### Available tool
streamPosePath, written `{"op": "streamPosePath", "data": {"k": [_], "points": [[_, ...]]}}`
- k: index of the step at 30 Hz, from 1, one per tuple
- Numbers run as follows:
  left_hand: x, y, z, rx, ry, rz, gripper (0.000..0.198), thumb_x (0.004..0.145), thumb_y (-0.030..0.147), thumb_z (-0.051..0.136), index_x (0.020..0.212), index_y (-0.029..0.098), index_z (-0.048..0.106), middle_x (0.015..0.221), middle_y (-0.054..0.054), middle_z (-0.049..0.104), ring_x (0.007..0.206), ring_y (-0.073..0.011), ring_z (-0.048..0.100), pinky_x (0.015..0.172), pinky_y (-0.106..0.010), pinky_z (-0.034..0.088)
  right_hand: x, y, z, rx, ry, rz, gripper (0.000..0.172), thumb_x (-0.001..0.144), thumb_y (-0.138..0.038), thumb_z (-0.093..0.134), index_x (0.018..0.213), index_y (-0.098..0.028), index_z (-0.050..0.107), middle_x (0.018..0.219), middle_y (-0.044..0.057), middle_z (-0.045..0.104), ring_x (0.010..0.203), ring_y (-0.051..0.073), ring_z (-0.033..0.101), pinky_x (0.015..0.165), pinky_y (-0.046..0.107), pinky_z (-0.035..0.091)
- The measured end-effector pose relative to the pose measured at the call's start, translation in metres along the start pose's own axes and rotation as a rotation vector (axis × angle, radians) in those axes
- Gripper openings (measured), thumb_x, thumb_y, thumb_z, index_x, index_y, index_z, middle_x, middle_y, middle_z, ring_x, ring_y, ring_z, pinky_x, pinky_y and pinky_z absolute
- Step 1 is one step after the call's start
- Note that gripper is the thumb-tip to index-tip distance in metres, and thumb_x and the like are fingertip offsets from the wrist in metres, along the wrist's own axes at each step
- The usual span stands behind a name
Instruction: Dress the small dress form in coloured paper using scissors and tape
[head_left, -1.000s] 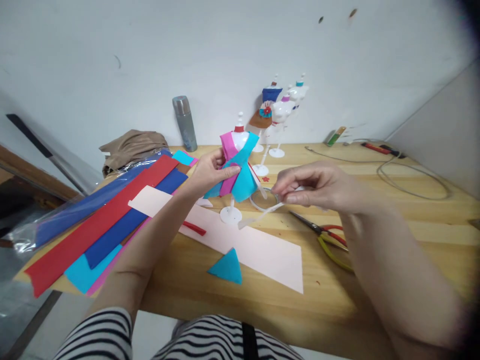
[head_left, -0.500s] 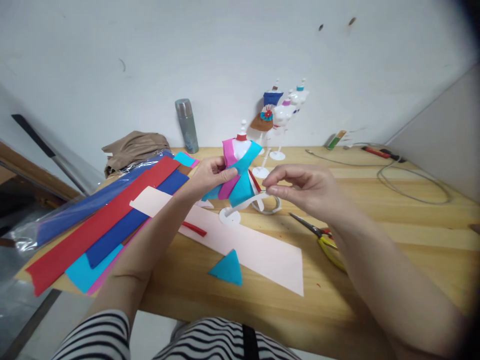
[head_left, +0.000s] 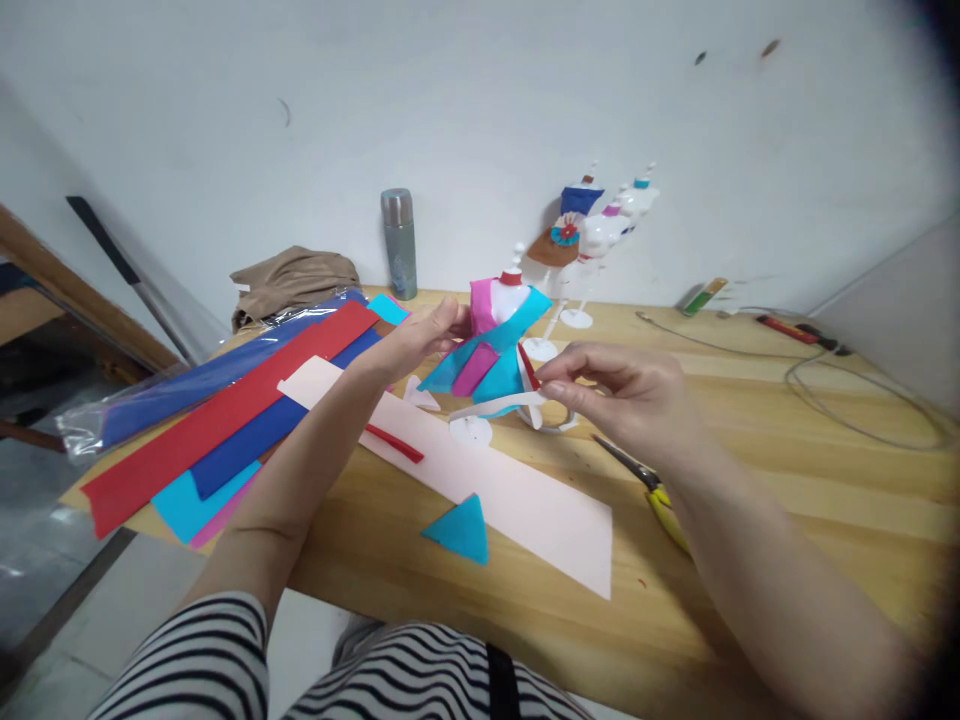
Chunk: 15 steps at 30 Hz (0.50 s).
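A small white dress form (head_left: 511, 298) stands on its round base, wrapped in crossed turquoise and magenta fabric pieces (head_left: 499, 340) with a red neck band. At its left side is my left hand (head_left: 429, 335), its thumb and fingers closing on the side of the form, the fingertips partly hidden. My right hand (head_left: 600, 385) pinches the end of a narrow white strip (head_left: 495, 405), which stretches left across the bottom of the fabric. Close to those fingertips are a narrow red piece (head_left: 529, 368) and a white ring-shaped roll (head_left: 559, 424).
Fabric strips, red (head_left: 240, 405), blue and pale pink (head_left: 540, 520), lie at left and centre. A turquoise triangle (head_left: 461, 530) and scissors (head_left: 637, 470) are in front. Behind stand several dress forms (head_left: 604, 235) and a flask (head_left: 399, 245). A cable (head_left: 795, 385) loops at right.
My left thumb has moved off the front of the fabric to the form's side. The right hand still pinches the white strip. The whole view has shifted slightly.
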<state>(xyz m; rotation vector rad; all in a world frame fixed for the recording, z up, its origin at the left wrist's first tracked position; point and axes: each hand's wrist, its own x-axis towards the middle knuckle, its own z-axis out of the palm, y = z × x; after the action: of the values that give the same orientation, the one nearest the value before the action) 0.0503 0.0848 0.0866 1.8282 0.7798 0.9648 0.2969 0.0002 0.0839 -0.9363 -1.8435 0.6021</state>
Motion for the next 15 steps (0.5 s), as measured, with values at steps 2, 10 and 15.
{"op": "streamPosePath", "data": {"k": [2,10,15], "points": [[0.0,0.007,-0.007,-0.109,-0.116,-0.024,0.086,0.075,0.094,0.05,0.096,0.017,0.08,0.101,-0.018,0.079,0.101,-0.029,0.074,0.087,-0.036,0.058,-0.001,-0.001,0.0,-0.002,0.029,0.006,0.007,0.086,-0.028,0.075,0.08,-0.026,0.077,0.073,-0.001,0.073,0.065,0.016,0.065,0.058,0.032,0.048],[-0.031,0.062,-0.017,0.248,0.263,0.084,0.029,0.084,0.038,0.075,0.066,0.015,0.071,0.064,-0.005,0.068,0.066,-0.016,0.062,0.066,-0.028,0.05,-0.008,-0.009,0.008,-0.019,0.089,-0.062,0.007,0.089,-0.025,0.074,0.083,-0.026,0.078,0.074,0.0,0.073,0.064,0.016,0.064,0.057,0.031,0.047],[-0.055,0.092,-0.019,0.366,0.025,0.099,0.017,0.078,0.028,0.079,0.065,0.017,0.075,0.057,0.0,0.062,0.062,-0.0146,0.059,0.06,-0.027,0.045,-0.01,-0.019,0.012,-0.037,0.013,-0.21,0.012,0.09,-0.017,0.071,0.085,-0.026,0.076,0.077,0.001,0.074,0.067,0.017,0.067,0.059,0.033,0.049]]}}
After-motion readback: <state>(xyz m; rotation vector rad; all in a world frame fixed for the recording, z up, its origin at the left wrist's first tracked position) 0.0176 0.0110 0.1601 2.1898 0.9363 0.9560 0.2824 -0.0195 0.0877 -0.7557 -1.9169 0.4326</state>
